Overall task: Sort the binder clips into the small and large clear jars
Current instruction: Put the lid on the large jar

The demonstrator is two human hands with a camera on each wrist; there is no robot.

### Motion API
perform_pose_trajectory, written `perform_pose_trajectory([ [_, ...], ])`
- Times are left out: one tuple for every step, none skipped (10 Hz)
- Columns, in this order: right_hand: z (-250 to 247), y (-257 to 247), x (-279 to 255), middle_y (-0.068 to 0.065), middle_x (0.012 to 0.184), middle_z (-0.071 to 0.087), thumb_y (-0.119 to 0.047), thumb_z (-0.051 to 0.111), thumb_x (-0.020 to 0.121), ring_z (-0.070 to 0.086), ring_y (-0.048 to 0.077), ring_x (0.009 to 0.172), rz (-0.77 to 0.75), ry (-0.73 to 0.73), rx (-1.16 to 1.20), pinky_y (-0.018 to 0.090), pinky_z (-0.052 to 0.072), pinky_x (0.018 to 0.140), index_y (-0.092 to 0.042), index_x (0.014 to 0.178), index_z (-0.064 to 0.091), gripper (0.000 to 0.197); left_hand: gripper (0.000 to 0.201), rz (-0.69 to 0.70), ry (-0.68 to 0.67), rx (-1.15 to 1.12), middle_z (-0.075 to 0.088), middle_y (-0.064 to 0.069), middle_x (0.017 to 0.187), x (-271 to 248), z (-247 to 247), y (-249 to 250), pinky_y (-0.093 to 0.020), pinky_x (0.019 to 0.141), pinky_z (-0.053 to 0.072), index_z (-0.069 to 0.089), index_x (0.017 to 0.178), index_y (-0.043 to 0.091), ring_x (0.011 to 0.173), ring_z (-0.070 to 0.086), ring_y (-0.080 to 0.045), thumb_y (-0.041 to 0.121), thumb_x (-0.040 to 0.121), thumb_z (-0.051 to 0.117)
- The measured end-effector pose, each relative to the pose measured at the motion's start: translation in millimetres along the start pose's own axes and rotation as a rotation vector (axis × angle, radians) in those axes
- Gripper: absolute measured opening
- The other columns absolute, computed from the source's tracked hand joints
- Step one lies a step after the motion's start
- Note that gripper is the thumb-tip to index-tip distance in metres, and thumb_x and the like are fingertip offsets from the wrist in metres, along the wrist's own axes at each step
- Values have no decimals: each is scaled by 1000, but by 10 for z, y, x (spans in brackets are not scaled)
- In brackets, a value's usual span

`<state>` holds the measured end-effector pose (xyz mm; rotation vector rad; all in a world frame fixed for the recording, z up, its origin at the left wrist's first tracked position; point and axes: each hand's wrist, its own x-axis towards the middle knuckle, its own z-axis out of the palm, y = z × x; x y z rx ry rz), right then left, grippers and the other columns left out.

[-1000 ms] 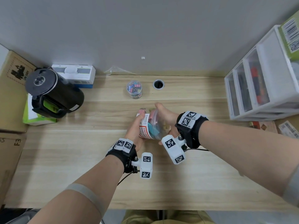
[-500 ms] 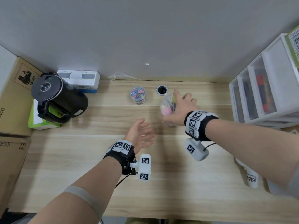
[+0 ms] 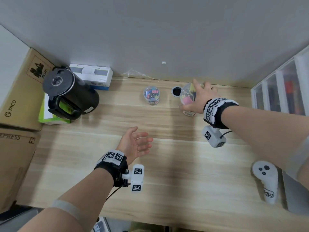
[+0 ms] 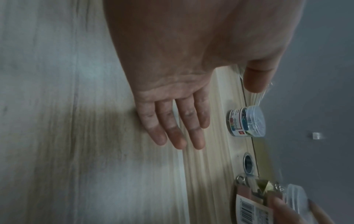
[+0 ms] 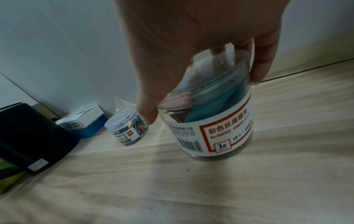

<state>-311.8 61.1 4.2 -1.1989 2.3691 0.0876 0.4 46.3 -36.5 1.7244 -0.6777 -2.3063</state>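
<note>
The large clear jar [image 3: 188, 99] [image 5: 214, 121] [image 4: 254, 201], filled with coloured binder clips and closed with a clear lid, stands at the back right of the wooden desk. My right hand [image 3: 198, 97] [image 5: 201, 84] grips it from above around the lid, thumb on the near left side and fingers on the far side. The small clear jar [image 3: 151, 95] [image 5: 127, 128] [image 4: 247, 122], lid on and full of small coloured clips, stands to its left near the wall. My left hand [image 3: 138, 144] [image 4: 178, 128] hovers open over the desk's middle, palm facing right, holding nothing.
A round cable hole [image 3: 176, 91] lies between the two jars. A black cylindrical device [image 3: 70, 96] and a white-and-blue box [image 3: 93, 77] sit at the back left beside cardboard boxes [image 3: 18, 101]. White drawers [image 3: 284, 91] stand at the right, a white controller [image 3: 265, 180] near the front right.
Both hands held the large jar tilted at mid-desk a second ago. The left hand let go and stayed; the right hand carried the jar back-right and stood it by the cable hole.
</note>
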Motion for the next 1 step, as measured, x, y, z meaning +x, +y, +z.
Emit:
perform_pose_trajectory([
  [-32, -29, -41, 13, 151, 25, -85, 65, 52, 32, 41, 135, 8, -13, -6, 54, 41, 102, -35, 153, -3, 132, 59, 11, -8, 35, 74, -19, 113, -43, 9, 100, -52, 104, 48, 62, 129, 4, 99, 67, -36, 51, 97, 47],
])
